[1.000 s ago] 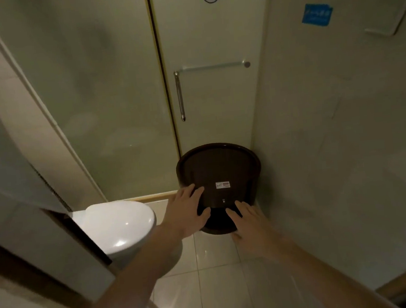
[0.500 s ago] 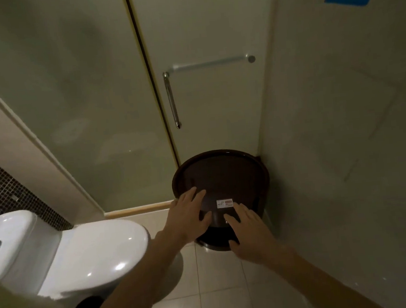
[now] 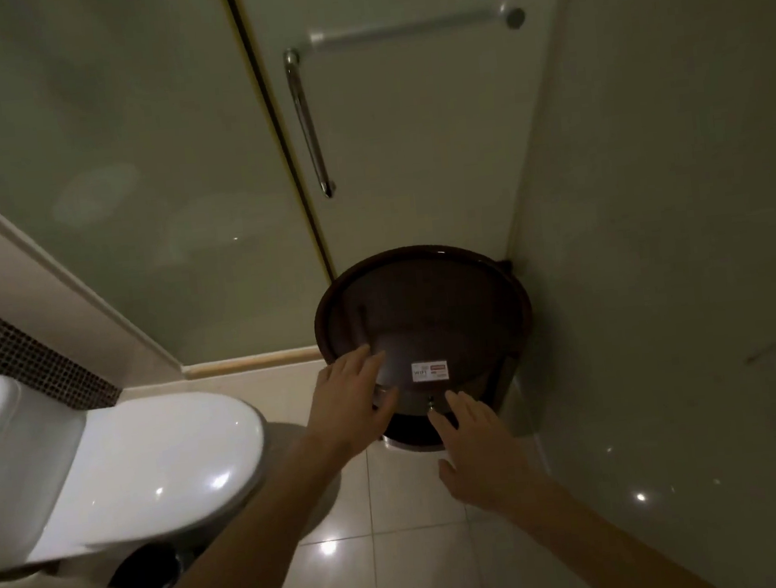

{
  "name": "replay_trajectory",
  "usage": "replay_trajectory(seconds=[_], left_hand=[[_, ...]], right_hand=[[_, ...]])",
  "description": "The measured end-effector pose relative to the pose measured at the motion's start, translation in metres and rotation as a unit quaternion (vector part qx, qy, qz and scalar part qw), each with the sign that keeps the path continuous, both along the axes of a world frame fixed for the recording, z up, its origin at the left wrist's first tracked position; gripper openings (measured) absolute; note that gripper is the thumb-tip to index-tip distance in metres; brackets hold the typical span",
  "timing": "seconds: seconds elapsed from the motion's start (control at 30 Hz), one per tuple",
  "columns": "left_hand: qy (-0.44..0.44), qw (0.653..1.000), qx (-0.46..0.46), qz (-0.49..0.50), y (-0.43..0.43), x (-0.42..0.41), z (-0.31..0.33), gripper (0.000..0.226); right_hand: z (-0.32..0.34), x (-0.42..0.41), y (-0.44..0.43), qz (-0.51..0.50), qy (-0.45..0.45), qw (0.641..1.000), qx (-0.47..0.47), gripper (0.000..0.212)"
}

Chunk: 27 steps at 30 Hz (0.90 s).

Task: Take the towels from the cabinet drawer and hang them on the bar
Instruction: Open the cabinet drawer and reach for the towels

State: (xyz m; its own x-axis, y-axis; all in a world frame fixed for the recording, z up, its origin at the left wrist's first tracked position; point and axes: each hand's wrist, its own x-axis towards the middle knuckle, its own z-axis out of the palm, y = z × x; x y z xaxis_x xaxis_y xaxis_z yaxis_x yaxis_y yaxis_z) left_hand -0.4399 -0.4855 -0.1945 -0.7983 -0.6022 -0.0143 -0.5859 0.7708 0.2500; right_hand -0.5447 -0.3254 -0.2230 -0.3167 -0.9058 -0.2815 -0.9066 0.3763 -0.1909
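Left hand (image 3: 354, 406): open, fingers straight and spread, laid on the curved front of the dark brown round wooden cabinet (image 3: 425, 309), just under its rim.
Right hand (image 3: 484, 450): open, fingers straight, forefinger at the small metal knob (image 3: 431, 403); contact cannot be told.
Cabinet: in the corner of the glossy tiled floor (image 3: 415, 552), between the frosted glass door (image 3: 412, 173) and the right wall; a white paper sticker (image 3: 430, 370) on its front.
Bar: silver metal towel bar (image 3: 413, 29), across the door above the cabinet.

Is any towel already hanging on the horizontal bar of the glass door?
No, the horizontal bar on the glass door is bare along its whole visible length.
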Motion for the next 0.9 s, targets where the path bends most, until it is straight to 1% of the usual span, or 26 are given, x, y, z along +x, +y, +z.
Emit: replay_trajectory(seconds=[0.17,0.3,0.4,0.53,0.63,0.77,0.9], left_hand=[[-0.016,1.0,0.007,-0.02,-0.025,-0.026,-0.042,0.059],[-0.039,0.998,-0.004,-0.048,-0.052,-0.052,-0.089,0.057],[-0.056,0.996,-0.007,-0.064,-0.069,-0.069,-0.139,0.054],[-0.085,0.993,-0.017,-0.08,-0.091,-0.094,-0.218,0.055],[-0.077,0.994,-0.022,-0.077,-0.112,-0.111,-0.275,0.057],[-0.061,0.995,-0.028,-0.08,-0.139,-0.136,-0.332,0.056],[-0.036,0.996,-0.039,-0.075,-0.156,-0.159,-0.37,0.057]], right_hand=[[-0.038,-0.008,-0.023,-0.014,-0.026,1.0,-0.001,0.064],[-0.088,-0.016,-0.038,-0.003,-0.042,0.999,-0.004,0.061],[-0.144,-0.023,-0.046,-0.007,-0.05,0.999,0.004,0.059],[-0.235,-0.038,-0.061,-0.02,-0.033,0.999,0.017,0.056],[-0.3,-0.055,-0.075,-0.023,-0.01,1.0,0.017,0.054],[-0.371,-0.078,-0.097,-0.033,0.018,0.999,-0.033,0.051],[-0.412,-0.09,-0.12,-0.046,0.063,0.992,-0.104,0.044]])
